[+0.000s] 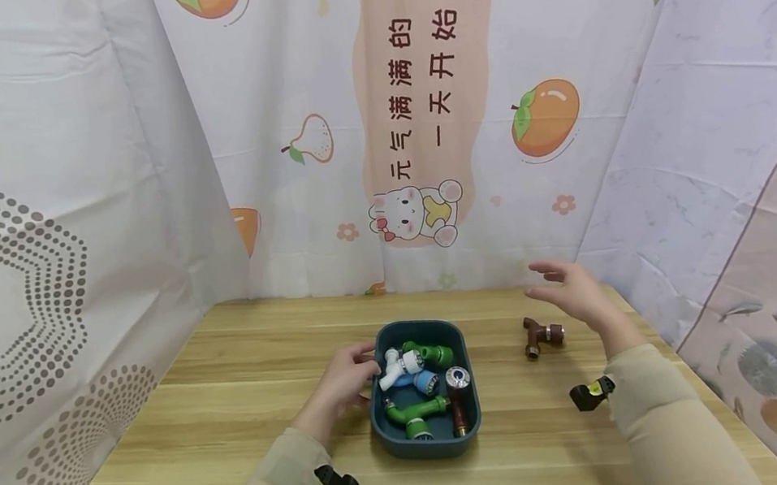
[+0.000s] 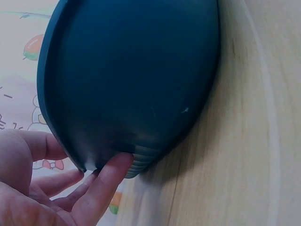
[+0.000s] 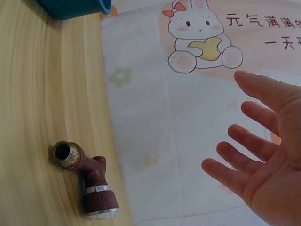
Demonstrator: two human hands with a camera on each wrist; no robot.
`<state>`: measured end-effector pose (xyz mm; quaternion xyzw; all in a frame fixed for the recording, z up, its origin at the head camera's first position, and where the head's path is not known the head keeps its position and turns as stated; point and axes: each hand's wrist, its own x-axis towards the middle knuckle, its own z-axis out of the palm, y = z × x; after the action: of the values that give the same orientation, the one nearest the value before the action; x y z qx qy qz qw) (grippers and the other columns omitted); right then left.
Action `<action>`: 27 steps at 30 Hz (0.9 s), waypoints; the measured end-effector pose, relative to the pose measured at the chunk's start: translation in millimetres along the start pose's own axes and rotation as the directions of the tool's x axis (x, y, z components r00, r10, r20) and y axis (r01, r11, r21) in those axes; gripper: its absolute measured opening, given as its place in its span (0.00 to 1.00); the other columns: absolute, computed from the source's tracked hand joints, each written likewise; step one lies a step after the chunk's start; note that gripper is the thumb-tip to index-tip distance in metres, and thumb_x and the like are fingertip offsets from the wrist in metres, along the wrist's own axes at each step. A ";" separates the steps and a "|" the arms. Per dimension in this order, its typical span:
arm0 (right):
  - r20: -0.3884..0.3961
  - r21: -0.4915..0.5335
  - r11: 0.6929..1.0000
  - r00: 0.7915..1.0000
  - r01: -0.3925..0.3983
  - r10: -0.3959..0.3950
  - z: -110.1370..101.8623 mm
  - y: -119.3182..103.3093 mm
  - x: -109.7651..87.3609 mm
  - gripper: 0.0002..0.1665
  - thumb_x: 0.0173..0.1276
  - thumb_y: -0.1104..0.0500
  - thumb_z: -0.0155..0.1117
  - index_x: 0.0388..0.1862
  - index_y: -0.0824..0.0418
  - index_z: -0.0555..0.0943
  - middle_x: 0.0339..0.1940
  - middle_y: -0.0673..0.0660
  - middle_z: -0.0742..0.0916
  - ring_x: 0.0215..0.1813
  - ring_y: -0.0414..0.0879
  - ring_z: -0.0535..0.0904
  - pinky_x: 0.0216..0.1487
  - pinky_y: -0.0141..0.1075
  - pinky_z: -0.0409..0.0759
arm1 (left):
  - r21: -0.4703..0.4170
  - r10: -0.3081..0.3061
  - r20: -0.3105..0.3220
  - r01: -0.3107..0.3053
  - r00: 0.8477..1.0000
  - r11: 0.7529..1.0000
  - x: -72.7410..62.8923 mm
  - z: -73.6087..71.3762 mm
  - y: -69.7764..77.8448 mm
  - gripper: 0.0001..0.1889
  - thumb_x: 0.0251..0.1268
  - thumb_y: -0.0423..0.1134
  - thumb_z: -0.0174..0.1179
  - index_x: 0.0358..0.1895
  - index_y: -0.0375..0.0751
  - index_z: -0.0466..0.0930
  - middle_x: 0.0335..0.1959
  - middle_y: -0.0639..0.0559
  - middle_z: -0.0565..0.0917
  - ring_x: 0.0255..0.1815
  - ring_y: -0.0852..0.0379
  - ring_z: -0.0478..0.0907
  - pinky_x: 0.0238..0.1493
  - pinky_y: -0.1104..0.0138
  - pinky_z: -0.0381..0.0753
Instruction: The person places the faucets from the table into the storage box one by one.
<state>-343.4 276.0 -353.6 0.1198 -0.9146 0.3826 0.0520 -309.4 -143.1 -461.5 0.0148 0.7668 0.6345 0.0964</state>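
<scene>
A dark teal plastic bin (image 1: 430, 447) holds several plastic taps. My left hand (image 1: 344, 379) is at its left side; in the left wrist view the thumb (image 2: 106, 183) lies against the outer wall of the bin (image 2: 127, 70) while the fingers reach the rim, gripping it. Inside are a white tap (image 1: 398, 367), a blue tap (image 1: 425, 383), green taps (image 1: 411, 411) and a dark red one with a silver cap (image 1: 459, 397). My right hand (image 1: 572, 294) hovers with spread fingers, holding nothing. Below it lies a brown-red tap (image 1: 543, 336), also in the right wrist view.
Everything stands on a wood-grain table (image 1: 259, 382). A printed curtain (image 1: 308, 81) hangs right behind its back edge, and more curtains flank the left and right sides. A small black camera is strapped to each wrist.
</scene>
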 end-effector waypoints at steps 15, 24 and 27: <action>-0.054 0.107 0.994 0.998 -0.030 0.036 -0.7 28.6 5.8 0.44 0.71 0.45 0.68 0.78 0.63 0.65 0.77 0.70 0.66 0.76 0.69 0.59 0.69 0.64 0.65 | -0.015 0.015 0.005 -0.015 1.000 1.000 -2.2 0.7 0.7 0.31 0.65 0.30 0.57 0.73 0.39 0.70 0.59 0.36 0.78 0.47 0.43 0.79 0.24 0.54 0.84; -0.056 0.103 0.994 0.998 -0.036 0.042 2.8 44.3 3.0 0.43 0.72 0.46 0.67 0.77 0.66 0.65 0.77 0.69 0.67 0.75 0.70 0.60 0.69 0.64 0.64 | -0.040 0.019 0.006 -0.019 1.000 0.999 -5.2 2.1 3.3 0.32 0.64 0.28 0.57 0.74 0.38 0.69 0.59 0.35 0.77 0.47 0.43 0.79 0.23 0.55 0.84; -0.048 0.098 0.994 0.997 -0.057 0.062 4.9 49.8 1.9 0.44 0.72 0.44 0.67 0.77 0.66 0.65 0.77 0.69 0.67 0.75 0.71 0.60 0.69 0.64 0.65 | -0.042 0.019 0.006 -0.019 1.000 0.999 -4.9 2.0 3.1 0.32 0.64 0.28 0.57 0.74 0.38 0.69 0.60 0.34 0.77 0.47 0.43 0.79 0.23 0.54 0.84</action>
<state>-358.1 306.0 -391.0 0.0850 -0.8967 0.4305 0.0579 -304.6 -141.2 -458.2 0.0221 0.7528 0.6513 0.0932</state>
